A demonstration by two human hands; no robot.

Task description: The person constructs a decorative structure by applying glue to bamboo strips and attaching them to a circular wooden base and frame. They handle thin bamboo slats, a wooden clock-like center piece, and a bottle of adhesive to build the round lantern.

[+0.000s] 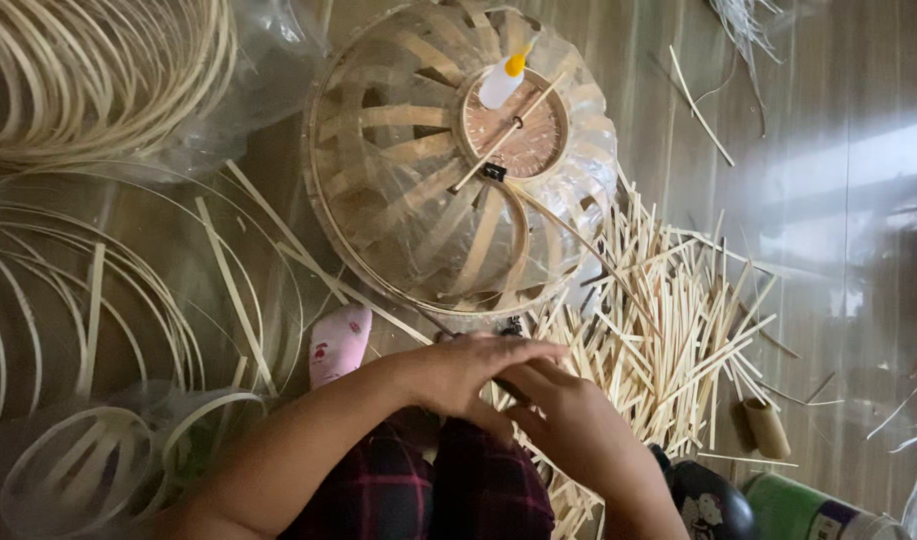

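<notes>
Two hands, left (469,375) over right (569,425), pressed together; one bamboo dome (459,160); one glue bottle (504,78).

Both forearms come in low and meet. Left hand (474,372) lies palm down, fingers stretched, over the right hand (569,420), whose fingers curl beneath it.

Pink sock (339,343); green can (804,510); glue bottle (505,78) atop bamboo shade (419,200)

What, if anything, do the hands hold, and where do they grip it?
Left hand and right hand close together on something dark; what it is and where they grip it cannot be told.
</notes>
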